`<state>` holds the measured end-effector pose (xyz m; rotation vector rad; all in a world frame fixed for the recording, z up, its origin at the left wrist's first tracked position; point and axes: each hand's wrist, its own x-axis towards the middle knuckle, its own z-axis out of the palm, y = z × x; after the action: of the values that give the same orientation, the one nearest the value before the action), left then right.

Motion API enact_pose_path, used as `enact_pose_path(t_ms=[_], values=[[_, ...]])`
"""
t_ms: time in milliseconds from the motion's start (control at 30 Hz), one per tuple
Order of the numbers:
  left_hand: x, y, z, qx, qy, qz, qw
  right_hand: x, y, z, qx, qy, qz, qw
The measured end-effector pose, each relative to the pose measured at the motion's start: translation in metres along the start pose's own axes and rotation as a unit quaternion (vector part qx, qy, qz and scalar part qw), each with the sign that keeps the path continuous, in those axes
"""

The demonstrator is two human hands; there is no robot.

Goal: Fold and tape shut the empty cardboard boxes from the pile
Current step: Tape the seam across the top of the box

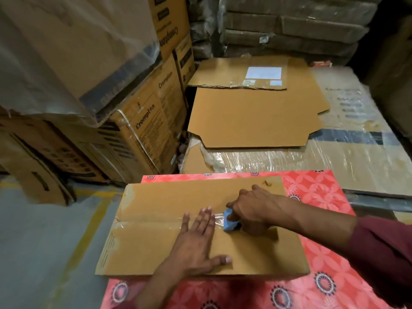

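A brown cardboard box (156, 246) lies flaps-closed on a red flowered table (312, 190). Clear tape (142, 223) runs along its middle seam from the left edge. My left hand (196, 239) lies flat with straight fingers on the box, pressing the tape and the near flap down. My right hand (249, 208) grips a blue tape dispenser (229, 221) on the seam just right of my left fingertips. Flattened cardboard boxes (252, 117) lie in a pile beyond the table.
Stacked printed cartons (142, 121) and a plastic-wrapped load (66, 52) stand at the left. A large shrink-wrapped flat carton (334, 157) carries the pile. Dark stacked bundles (289, 27) fill the back. Grey floor with yellow lines (44, 241) shows at the lower left.
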<state>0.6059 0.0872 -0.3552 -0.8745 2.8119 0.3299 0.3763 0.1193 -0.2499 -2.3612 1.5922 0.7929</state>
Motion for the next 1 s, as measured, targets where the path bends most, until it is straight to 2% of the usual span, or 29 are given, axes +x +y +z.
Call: enact_pose_path(t_ms=[100,267,433,567,667,833,900,1000], values=[[0.024,0.036,0.001,-0.011,0.024,-0.006,1.0,-0.006,0.004,-0.008,0.013,-0.003,-0.004,1.0],[0.024,0.03,0.017,-0.008,0.057,-0.01,0.998,-0.01,0.008,-0.013,0.053,-0.015,0.03,0.998],[0.023,0.035,0.008,0.012,0.011,-0.014,1.0,-0.021,0.007,-0.031,0.047,-0.056,0.048,0.996],[0.022,0.034,0.008,0.025,-0.02,-0.027,0.999,-0.038,0.024,-0.019,0.029,-0.063,0.068,0.995],[0.022,0.034,0.01,0.023,-0.02,-0.027,0.999,-0.061,0.047,-0.005,0.034,-0.034,0.068,0.997],[0.026,0.044,0.004,0.036,0.002,-0.041,0.998,-0.059,0.046,0.0,0.03,-0.076,0.063,0.995],[0.031,0.056,0.005,0.023,0.029,-0.045,0.998,-0.062,0.053,0.002,0.039,-0.062,0.056,0.996],[0.048,0.088,0.002,0.006,0.023,-0.012,1.0,-0.065,0.062,0.01,0.052,-0.035,0.038,0.997]])
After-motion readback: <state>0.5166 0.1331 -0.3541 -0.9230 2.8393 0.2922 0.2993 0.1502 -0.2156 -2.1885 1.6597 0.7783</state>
